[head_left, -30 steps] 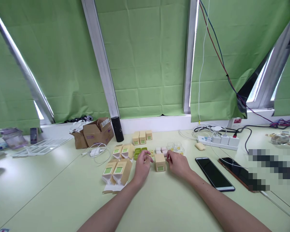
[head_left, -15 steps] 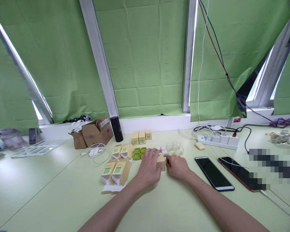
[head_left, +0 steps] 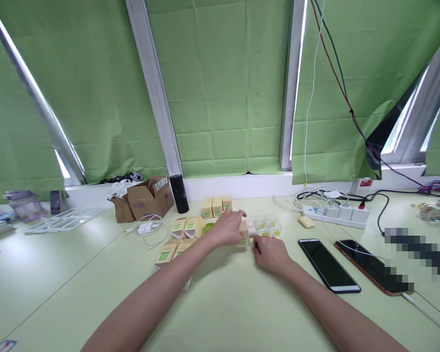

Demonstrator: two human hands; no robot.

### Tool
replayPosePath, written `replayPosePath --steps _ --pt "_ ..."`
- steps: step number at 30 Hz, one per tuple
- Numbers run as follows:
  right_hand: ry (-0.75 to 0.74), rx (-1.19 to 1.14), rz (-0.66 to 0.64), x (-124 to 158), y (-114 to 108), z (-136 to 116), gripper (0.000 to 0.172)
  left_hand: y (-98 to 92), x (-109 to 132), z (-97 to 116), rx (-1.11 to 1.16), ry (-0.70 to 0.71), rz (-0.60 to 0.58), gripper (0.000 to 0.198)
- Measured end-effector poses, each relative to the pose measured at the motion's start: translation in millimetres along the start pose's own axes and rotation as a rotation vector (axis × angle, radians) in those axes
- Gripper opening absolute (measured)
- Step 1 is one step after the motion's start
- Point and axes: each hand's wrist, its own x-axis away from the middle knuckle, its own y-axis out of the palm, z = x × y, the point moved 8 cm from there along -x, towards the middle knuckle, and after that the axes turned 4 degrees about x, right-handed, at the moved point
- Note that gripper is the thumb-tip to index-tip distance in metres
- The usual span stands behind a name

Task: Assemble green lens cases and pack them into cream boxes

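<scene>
My left hand (head_left: 227, 227) wraps round a small tan box with a green label (head_left: 244, 235) and holds it a little above the table. My right hand (head_left: 269, 253) rests on the table just right of the box, fingers curled; whether it pinches anything is hidden. Behind the box lie small pink and white pieces (head_left: 251, 228) and clear little cups with yellow dots (head_left: 267, 225). Left of my hand are open tan cartons (head_left: 185, 228), a green tray (head_left: 209, 227) partly hidden, and three closed tan boxes (head_left: 216, 206) in a row farther back.
Two phones (head_left: 329, 265) (head_left: 371, 267) lie at the right, with a white power strip (head_left: 333, 213) and cables behind them. A black cylinder (head_left: 178, 194) and an open cardboard box (head_left: 148, 198) stand at the back left. A white charger with cord (head_left: 146, 228) lies nearby.
My left hand moved right from the green tray, closed on the tan box and lifted it slightly toward the back. My right hand stayed beside it.
</scene>
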Motion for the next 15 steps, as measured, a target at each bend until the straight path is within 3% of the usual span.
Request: replayPosePath --steps 4,7,15 --pt "0.000 0.003 -0.008 0 0 -1 0.019 -26.3 -36 -26 -0.040 -0.073 0.070 0.071" --pt "0.001 0.005 -0.015 0 -1 -1 0.019 -30.7 -62 -46 -0.060 -0.126 0.089 0.071" --pt "-0.012 0.014 -0.014 0 -1 -2 0.020 7.8 -100 -79 -0.123 -0.197 0.061 0.065"
